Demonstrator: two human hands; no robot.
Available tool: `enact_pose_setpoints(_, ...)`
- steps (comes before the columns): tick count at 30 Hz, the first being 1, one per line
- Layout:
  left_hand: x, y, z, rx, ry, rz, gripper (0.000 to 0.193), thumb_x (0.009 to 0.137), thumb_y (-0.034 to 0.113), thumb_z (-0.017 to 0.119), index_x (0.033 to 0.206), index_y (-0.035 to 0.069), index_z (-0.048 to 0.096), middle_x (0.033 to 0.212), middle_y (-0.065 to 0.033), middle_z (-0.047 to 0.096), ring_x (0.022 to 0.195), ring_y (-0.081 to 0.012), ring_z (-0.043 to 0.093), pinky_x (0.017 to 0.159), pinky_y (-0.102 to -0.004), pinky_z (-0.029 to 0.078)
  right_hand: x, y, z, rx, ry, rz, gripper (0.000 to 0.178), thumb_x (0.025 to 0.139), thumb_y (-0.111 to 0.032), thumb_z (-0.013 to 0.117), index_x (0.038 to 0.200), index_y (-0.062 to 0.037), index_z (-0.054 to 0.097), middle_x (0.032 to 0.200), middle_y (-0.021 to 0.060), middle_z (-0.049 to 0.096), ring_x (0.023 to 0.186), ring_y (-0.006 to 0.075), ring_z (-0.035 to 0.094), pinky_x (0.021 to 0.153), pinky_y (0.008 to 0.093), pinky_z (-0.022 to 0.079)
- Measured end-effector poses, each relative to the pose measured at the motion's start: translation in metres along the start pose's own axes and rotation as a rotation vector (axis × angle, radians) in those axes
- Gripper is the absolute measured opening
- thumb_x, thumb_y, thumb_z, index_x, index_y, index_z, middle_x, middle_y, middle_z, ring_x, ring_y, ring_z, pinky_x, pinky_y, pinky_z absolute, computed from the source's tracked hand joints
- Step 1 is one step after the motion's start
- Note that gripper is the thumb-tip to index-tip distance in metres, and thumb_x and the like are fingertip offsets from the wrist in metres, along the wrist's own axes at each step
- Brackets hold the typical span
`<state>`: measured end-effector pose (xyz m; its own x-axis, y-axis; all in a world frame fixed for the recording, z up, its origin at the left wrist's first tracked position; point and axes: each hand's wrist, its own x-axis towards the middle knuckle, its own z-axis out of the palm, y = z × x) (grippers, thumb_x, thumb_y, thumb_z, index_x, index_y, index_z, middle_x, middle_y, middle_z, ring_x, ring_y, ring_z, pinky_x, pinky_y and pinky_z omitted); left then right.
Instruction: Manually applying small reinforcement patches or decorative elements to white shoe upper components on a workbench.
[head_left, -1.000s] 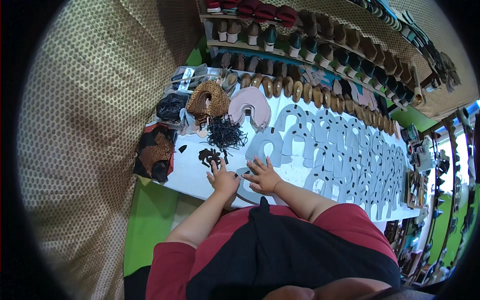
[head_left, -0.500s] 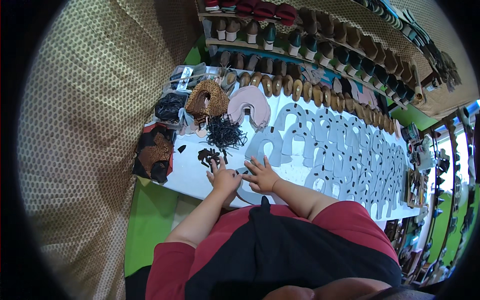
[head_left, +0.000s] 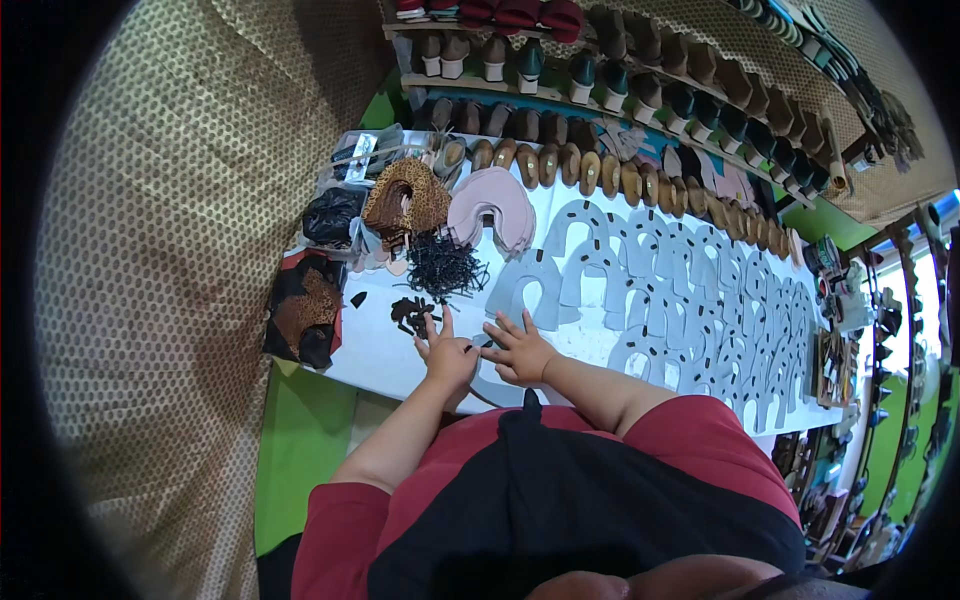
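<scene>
At the near edge of the bench (head_left: pixel 385 345), the left hand (head_left: pixel 450 357) and right hand (head_left: pixel 523 354) perhaps steady a grey curved piece (head_left: pixel 489 389), fingers fanned; whether either grip pinches anything, I can't tell. Black scraps (head_left: pixel 412 315) sit just beyond, likely for easy reach.

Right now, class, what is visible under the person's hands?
Between the left hand and right hand, part of a grey curved piece shows on the white table. Whatever lies directly beneath the hands is covered.
</scene>
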<state>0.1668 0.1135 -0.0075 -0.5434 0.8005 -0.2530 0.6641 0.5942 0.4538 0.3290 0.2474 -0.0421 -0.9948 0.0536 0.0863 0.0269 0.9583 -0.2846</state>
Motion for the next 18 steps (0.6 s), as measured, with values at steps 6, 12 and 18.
enact_pose_setpoints(6, 0.002, -0.029, 0.003, -0.07, -0.01, 0.116, 0.024, 0.086, 0.038, 0.061, 0.093, 0.027, 0.082, 0.166, -0.0141, 0.009, 0.151, -0.0456, -0.005, 0.111, -0.0699, -0.006, -0.002, 0.001, -0.004, 0.045, -0.052, 0.014, 0.048, 0.088, -0.04, 0.056, 0.134, -0.0276, 0.059, 0.157, 0.0119, 0.033, 0.15, 0.0378, 0.018, 0.112, 0.0726, 0.011)
enact_pose_setpoints(12, -0.009, -0.014, -0.007, 0.032, 0.082, 0.207, 0.02, 0.081, 0.035, 0.065, 0.091, 0.029, 0.082, 0.165, -0.0149, 0.013, 0.15, -0.0459, -0.002, 0.112, -0.0704, -0.003, -0.006, 0.007, 0.005, 0.116, 0.055, 0.067, 0.056, 0.083, -0.037, 0.059, 0.138, -0.0273, 0.054, 0.158, 0.013, 0.03, 0.15, 0.0366, 0.018, 0.114, 0.0706, 0.008)
enact_pose_setpoints(18, -0.009, -0.021, 0.005, 0.016, 0.192, 0.16, 0.017, 0.074, 0.033, 0.073, 0.087, 0.026, 0.082, 0.164, -0.0174, 0.017, 0.15, -0.0464, 0.003, 0.114, -0.0679, -0.001, -0.001, -0.001, -0.01, 0.048, -0.101, 0.068, 0.063, 0.075, -0.03, 0.062, 0.138, -0.0277, 0.055, 0.159, 0.0116, 0.029, 0.151, 0.0354, 0.017, 0.115, 0.0702, 0.007)
